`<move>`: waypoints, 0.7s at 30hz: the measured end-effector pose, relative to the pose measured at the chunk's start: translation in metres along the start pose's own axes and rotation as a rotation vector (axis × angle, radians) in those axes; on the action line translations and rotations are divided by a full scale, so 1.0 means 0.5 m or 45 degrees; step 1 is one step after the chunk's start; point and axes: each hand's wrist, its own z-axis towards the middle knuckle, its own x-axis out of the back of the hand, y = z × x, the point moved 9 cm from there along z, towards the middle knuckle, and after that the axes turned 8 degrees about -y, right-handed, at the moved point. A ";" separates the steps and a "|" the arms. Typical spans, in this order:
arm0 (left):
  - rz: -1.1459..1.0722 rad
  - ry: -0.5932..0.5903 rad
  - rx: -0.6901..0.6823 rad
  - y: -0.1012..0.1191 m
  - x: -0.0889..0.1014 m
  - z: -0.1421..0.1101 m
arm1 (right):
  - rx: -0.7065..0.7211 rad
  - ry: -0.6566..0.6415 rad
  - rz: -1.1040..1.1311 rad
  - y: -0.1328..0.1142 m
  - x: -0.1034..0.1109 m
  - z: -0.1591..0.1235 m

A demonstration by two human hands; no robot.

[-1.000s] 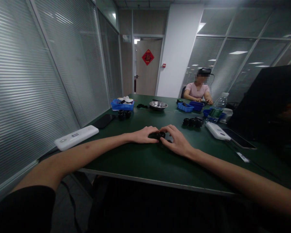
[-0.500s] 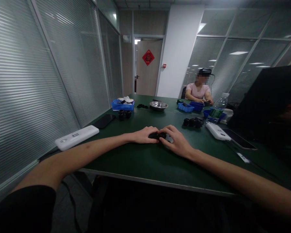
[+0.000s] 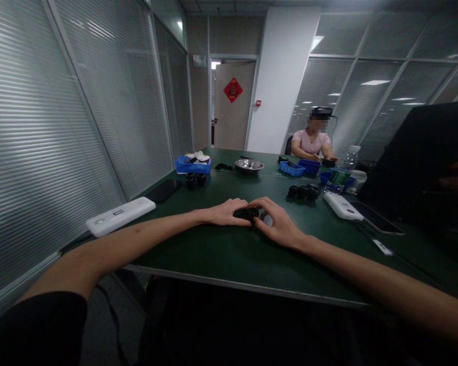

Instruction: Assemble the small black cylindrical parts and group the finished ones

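At the middle of the dark green table [image 3: 229, 254], a small glossy black part [image 3: 248, 213] lies between my two hands. My left hand [image 3: 229, 211] is closed round its left side, thumb in front and fingers behind. From the right, my right hand [image 3: 277, 221] curves over the part's other end, with thumb and fingertips pinching it. Inside the curve of that hand a small pale grey round patch [image 3: 267, 219] shows; I cannot make out what it is. The fingers partly hide the black part, so its exact kind is unclear.
Black round parts [image 3: 304, 192] stand to the right, others [image 3: 196, 180] to the left. Farther back are a steel bowl [image 3: 249, 166], a filled blue basket [image 3: 193, 165] and blue trays [image 3: 292, 169]. A water bottle [image 3: 341, 170] and white power banks [image 3: 121, 216] flank me. A person [image 3: 312, 141] sits opposite.
My right fingertips have shifted slightly on the black part, and the pale patch shows more clearly than a second ago. My left hand stays put. Across the table, the person's hands have moved apart.
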 end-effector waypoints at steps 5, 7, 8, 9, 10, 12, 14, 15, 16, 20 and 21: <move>0.009 -0.016 0.017 -0.004 -0.003 0.002 | -0.125 0.021 -0.095 0.027 0.001 0.001; 0.027 -0.009 0.014 -0.004 -0.002 0.002 | -0.144 0.000 -0.112 0.032 -0.003 0.002; 0.029 -0.008 0.007 -0.003 -0.002 0.002 | -0.135 -0.013 -0.109 0.032 -0.006 0.002; 0.026 -0.007 0.001 -0.002 -0.002 0.002 | -0.119 -0.023 -0.105 0.030 -0.008 0.003; 0.022 -0.007 -0.003 0.000 -0.002 0.002 | -0.104 -0.027 -0.102 0.027 -0.008 0.003; 0.017 -0.012 0.004 0.002 -0.002 0.001 | -0.102 -0.018 -0.111 0.026 -0.007 0.002; 0.020 -0.015 0.022 0.003 -0.001 0.001 | -0.140 0.010 -0.141 0.030 -0.003 0.000; 0.022 -0.017 0.028 0.004 0.000 0.000 | -0.157 0.016 -0.152 0.033 -0.002 0.000; 0.021 -0.019 0.029 0.006 0.000 0.000 | -0.164 0.015 -0.153 0.034 -0.002 -0.001; 0.013 -0.021 0.034 0.007 0.001 -0.001 | -0.105 -0.010 -0.116 0.029 -0.006 0.000; 0.013 -0.018 0.036 0.006 0.001 -0.001 | -0.098 -0.006 -0.115 0.028 -0.006 0.000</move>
